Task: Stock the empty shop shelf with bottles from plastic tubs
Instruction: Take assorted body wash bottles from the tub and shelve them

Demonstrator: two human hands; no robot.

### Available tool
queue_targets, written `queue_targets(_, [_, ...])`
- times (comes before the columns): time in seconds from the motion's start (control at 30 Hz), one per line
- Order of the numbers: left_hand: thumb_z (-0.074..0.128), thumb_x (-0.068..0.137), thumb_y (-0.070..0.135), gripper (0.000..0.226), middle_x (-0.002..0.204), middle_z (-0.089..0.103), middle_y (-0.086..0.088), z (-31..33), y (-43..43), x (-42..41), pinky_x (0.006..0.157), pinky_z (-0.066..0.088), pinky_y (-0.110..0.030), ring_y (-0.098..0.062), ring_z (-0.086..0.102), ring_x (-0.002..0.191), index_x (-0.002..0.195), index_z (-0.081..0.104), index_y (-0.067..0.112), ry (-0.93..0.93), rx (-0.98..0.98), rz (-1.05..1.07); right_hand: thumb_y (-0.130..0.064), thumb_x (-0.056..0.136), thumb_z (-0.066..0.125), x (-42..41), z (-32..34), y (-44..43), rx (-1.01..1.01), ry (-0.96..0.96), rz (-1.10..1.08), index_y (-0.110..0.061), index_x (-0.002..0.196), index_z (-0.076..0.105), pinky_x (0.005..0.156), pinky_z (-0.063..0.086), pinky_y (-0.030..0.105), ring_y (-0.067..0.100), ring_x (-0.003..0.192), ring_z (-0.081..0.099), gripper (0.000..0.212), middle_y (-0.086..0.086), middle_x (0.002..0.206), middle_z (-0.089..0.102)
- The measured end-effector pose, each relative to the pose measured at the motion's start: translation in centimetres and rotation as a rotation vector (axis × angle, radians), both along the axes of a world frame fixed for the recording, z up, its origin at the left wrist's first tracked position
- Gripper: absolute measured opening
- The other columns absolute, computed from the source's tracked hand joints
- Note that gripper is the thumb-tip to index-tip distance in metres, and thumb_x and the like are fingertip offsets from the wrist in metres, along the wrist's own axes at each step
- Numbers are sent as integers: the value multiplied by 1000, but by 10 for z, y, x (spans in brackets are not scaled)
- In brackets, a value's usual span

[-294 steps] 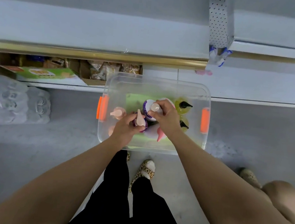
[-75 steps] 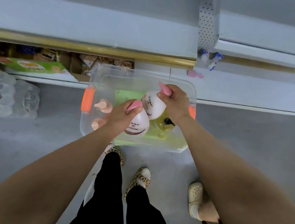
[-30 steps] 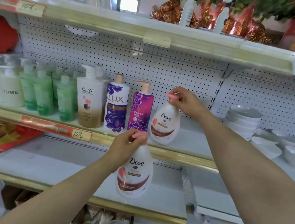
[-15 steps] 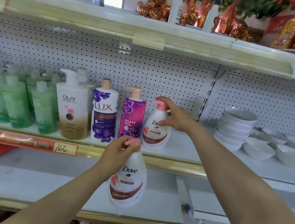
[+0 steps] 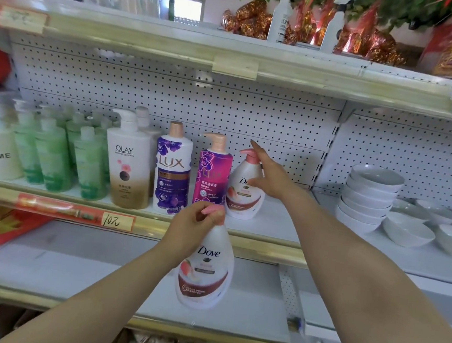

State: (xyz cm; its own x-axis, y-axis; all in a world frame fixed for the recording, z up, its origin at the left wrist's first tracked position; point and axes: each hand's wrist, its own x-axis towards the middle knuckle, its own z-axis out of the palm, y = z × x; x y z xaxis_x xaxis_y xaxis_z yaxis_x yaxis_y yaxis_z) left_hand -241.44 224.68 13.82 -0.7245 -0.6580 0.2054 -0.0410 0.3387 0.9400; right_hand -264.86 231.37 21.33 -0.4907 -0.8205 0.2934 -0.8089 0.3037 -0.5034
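One white Dove bottle (image 5: 240, 197) with a pink pump stands upright on the middle shelf (image 5: 275, 225), right of the magenta Lux bottle (image 5: 213, 170). My right hand (image 5: 269, 176) hovers just right of it, fingers spread, its thumb at the bottle's side. My left hand (image 5: 191, 227) grips the pink pump of a second Dove bottle (image 5: 205, 270), which hangs in front of the shelf's gold edge, below the first. The plastic tub is out of view.
Left of the Lux bottles stand a purple Lux bottle (image 5: 172, 169), an Olay bottle (image 5: 128, 162) and several green bottles (image 5: 54, 153). Stacked white bowls (image 5: 370, 195) fill the shelf's right part. Bare shelf lies between the standing Dove bottle and the bowls. The lower shelf (image 5: 79, 268) is bare.
My right hand has let go of the standing Dove bottle's pump and opened beside it. The left hand still holds the second bottle in about the same place.
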Motion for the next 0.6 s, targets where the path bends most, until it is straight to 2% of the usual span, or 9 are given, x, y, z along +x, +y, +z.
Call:
queue_targets(0.07, [64, 89, 41, 13, 95, 71, 11, 10, 6, 1, 83, 52, -32, -9, 64, 92, 91, 69, 29, 20, -17, 18, -16, 83, 77, 18, -5, 8, -160, 0, -82, -31, 157, 16, 97, 42, 31, 16, 128, 49, 97, 1, 145, 50])
queue_targets(0.13, [63, 90, 42, 17, 95, 69, 12, 25, 11, -1, 79, 49, -26, -6, 63, 92, 96, 69, 28, 40, -62, 36, -28, 85, 75, 39, -9, 22, -302, -103, -78, -30, 150, 35, 104, 43, 36, 20, 130, 50, 76, 2, 142, 53])
queue_targets(0.17, [62, 90, 43, 21, 95, 69, 12, 33, 13, -3, 77, 47, -23, -5, 62, 91, 100, 69, 27, 55, -86, 40, -34, 87, 73, 53, -8, 33, -320, -230, -25, -29, 142, 47, 102, 44, 35, 19, 126, 54, 61, -1, 135, 58])
queue_targets(0.23, [61, 91, 46, 28, 94, 68, 11, 49, 15, -9, 76, 48, -23, -8, 63, 90, 104, 69, 23, 78, -139, 53, -43, 91, 67, 80, -6, 58, -209, -559, 126, -23, 129, 62, 98, 51, 34, 15, 112, 63, 43, -6, 118, 68])
queue_targets(0.27, [61, 91, 46, 30, 94, 68, 10, 57, 17, -12, 78, 50, -27, -11, 64, 90, 105, 69, 21, 91, -153, 61, -44, 91, 66, 90, -6, 69, -134, -662, 194, -20, 125, 65, 96, 53, 34, 13, 107, 67, 41, -6, 114, 71])
queue_targets(0.37, [62, 91, 45, 30, 96, 69, 3, 81, 21, -20, 86, 52, -38, -17, 65, 94, 104, 69, 18, 139, -160, 89, -34, 83, 78, 103, -8, 88, -8, -649, 278, -24, 127, 61, 91, 56, 33, 13, 106, 70, 48, -5, 115, 73])
queue_targets(0.47, [61, 83, 58, 45, 99, 71, 0, 97, 25, -29, 90, 51, -44, -20, 66, 95, 104, 70, 19, 146, -191, 77, -22, 76, 86, 104, -4, 89, -49, -626, 254, -24, 125, 59, 86, 57, 28, 12, 103, 71, 56, -5, 112, 74])
queue_targets(0.53, [57, 69, 73, 59, 96, 72, 3, 103, 25, -34, 89, 53, -45, -18, 67, 94, 98, 71, 23, 135, -198, 54, -23, 70, 90, 100, 0, 88, -84, -639, 209, -23, 125, 57, 74, 57, 23, 12, 98, 72, 65, -2, 109, 75])
queue_targets(0.6, [62, 72, 67, 51, 97, 72, 3, 104, 20, -38, 89, 53, -42, -19, 67, 97, 97, 69, 23, 129, -212, 22, -24, 65, 93, 93, 3, 85, -89, -642, 175, -25, 122, 57, 66, 55, 21, 13, 95, 72, 67, 0, 108, 74])
